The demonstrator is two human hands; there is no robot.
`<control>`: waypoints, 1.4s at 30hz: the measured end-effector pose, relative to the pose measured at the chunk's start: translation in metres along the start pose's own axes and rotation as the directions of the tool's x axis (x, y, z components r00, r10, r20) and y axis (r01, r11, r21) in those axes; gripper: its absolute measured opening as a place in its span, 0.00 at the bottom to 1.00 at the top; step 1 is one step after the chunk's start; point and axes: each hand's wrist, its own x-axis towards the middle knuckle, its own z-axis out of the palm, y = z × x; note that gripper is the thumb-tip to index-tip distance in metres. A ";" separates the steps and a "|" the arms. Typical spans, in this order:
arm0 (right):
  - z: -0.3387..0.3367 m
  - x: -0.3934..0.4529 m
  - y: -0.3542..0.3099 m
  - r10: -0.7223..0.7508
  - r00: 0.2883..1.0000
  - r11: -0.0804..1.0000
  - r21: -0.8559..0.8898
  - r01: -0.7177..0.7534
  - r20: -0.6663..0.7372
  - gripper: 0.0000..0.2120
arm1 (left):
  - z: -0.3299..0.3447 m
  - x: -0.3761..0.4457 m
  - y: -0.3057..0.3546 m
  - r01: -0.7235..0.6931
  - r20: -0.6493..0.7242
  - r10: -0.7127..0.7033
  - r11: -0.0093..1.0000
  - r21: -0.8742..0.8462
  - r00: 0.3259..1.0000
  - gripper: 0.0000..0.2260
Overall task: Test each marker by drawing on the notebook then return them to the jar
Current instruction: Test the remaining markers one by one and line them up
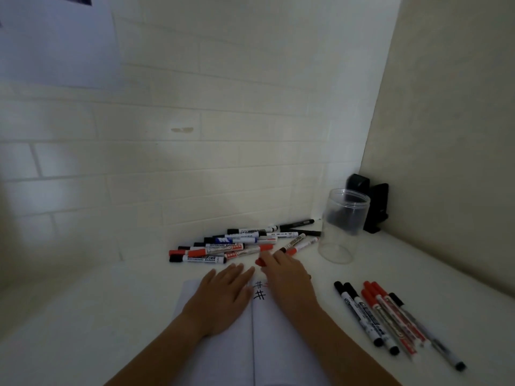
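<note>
From the head view, the open notebook (223,344) lies at the desk's (83,316) near edge, two black hash marks (259,291) drawn near the top of its right page. The left hand (225,296) lies flat on the left page, fingers straight and together, holding nothing. The right hand (287,277) sits across the top of the right page, fingers curled round a red marker (260,262) whose end pokes out just past the notebook's far edge. Just beyond both hands, a loose heap of markers (231,246) spreads toward the back wall, black, blue and red mixed. The clear plastic jar (342,224) stands upright toward the far right corner, beside a black object (373,204) that I can't identify. Along the right side of the desk, well apart from the right hand, a row of markers (390,319) lies side by side. Bare desk stretches between that row and the jar, and all along the left.
</note>
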 end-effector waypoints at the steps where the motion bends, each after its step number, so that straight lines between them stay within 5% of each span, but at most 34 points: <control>1: -0.004 -0.003 -0.004 -0.019 1.000 1.000 0.013 0.019 0.009 0.11 | 0.000 0.000 0.001 -0.002 0.005 0.002 1.000 0.008 1.000 0.40; 8: -0.022 -0.032 -0.006 -0.130 0.983 0.983 0.148 0.110 0.129 0.15 | 0.003 0.002 -0.003 -0.096 -0.233 0.068 0.989 -0.109 0.970 0.28; 12: -0.021 -0.043 -0.003 -0.164 0.986 0.967 0.204 0.153 0.039 0.14 | 0.006 0.003 -0.008 -0.225 -0.358 0.171 0.968 -0.115 0.918 0.18; 22: -0.042 -0.041 -0.007 0.223 0.969 0.972 -0.103 -0.212 0.105 0.14 | 0.004 -0.002 -0.002 -0.157 -0.297 0.109 0.977 -0.142 0.949 0.21; 25: -0.035 -0.038 0.003 0.247 0.967 0.959 -0.157 -0.235 0.058 0.20 | 0.004 -0.002 -0.002 -0.162 -0.306 0.110 0.976 -0.149 0.946 0.19; 28: -0.041 -0.038 0.010 0.211 0.971 0.973 -0.123 -0.197 0.112 0.10 | 0.003 -0.003 -0.001 -0.161 -0.315 0.108 0.976 -0.148 0.943 0.19; 33: -0.047 -0.036 0.006 0.184 0.963 0.976 -0.151 -0.155 0.198 0.17 | 0.004 -0.003 -0.002 -0.133 -0.308 0.081 0.980 -0.150 0.948 0.18; 42: -0.056 -0.039 0.009 0.551 0.817 0.822 -0.279 -0.497 0.168 0.27 | 0.004 -0.002 -0.003 -0.125 -0.281 0.079 0.981 -0.150 0.957 0.16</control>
